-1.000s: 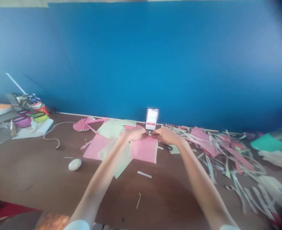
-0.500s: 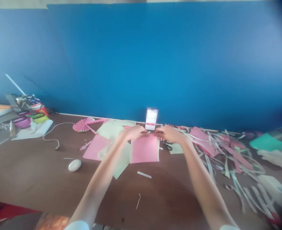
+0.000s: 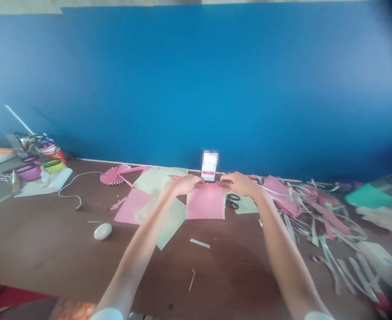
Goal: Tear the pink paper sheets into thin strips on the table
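The left hand and the right hand are both lying on the far edge of a pink sheet of paper, fingers curled together and seemingly pinching that edge, though the blur is making it hard to tell how tightly they are closing; the sheet is a flat, matte rectangle, lying on the brown table just below the two hands, its long axis running from the hands back toward the person and its far edge pointing at the blue wall; a pale green sheet is lying partly under it, down and to the left of the left hand, and a second pink sheet is resting further left; a pleated pink paper fan is sitting well to the left of the left hand, near a thin white cord and a smooth white oval object; a small white card is standing upright just beyond the gap between the hands; dark-handled scissors are lying just below the right hand; long curling strips of pink and pale paper are sprawling to the right of the right hand.
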`<state>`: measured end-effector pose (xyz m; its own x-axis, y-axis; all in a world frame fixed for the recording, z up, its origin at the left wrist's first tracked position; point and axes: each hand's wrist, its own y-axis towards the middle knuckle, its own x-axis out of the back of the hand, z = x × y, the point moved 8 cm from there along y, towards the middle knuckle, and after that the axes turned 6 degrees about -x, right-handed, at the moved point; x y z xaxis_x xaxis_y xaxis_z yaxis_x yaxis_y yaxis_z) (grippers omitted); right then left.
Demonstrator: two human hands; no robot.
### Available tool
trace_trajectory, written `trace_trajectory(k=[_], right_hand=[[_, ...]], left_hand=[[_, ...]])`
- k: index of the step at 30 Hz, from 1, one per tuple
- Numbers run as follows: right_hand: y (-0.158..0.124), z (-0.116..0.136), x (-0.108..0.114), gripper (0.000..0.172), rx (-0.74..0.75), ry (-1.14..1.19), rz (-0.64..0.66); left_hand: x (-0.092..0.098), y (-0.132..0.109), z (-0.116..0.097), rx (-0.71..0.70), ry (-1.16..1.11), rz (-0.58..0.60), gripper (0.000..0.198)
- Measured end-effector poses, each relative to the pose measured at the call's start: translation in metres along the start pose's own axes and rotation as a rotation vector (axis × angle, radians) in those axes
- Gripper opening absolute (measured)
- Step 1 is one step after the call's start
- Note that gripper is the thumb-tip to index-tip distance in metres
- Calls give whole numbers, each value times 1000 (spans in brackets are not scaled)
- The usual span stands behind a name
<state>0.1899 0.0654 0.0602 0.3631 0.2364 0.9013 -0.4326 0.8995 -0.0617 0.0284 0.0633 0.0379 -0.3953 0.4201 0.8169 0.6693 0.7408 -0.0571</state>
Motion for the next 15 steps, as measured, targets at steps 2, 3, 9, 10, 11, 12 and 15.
trace_trajectory(k=[2,3,9,10,11,12,15], right_hand=[[1,-3,0,41,4,-21,-8],[1,-4,-1,41,6,-28,-6],[1,10,-2,37,67,-54,-40],[1,14,-2,36,87,-48,-44],[2,17,-3,36,104,-34,-37],[2,20,-4,36,115,-17,-24],[2,23,-7,35,121,36,14]], left_hand=[[-3,1,2,-3,-5,23,42],[-4,0,3,-2,-4,31,40],[1,-3,0,21,34,21,29],[3,-4,-2,17,40,11,28],[4,-3,-4,9,45,-1,28],[5,-3,-6,-1,49,-14,28],[4,-2,-11,-30,46,-30,29]])
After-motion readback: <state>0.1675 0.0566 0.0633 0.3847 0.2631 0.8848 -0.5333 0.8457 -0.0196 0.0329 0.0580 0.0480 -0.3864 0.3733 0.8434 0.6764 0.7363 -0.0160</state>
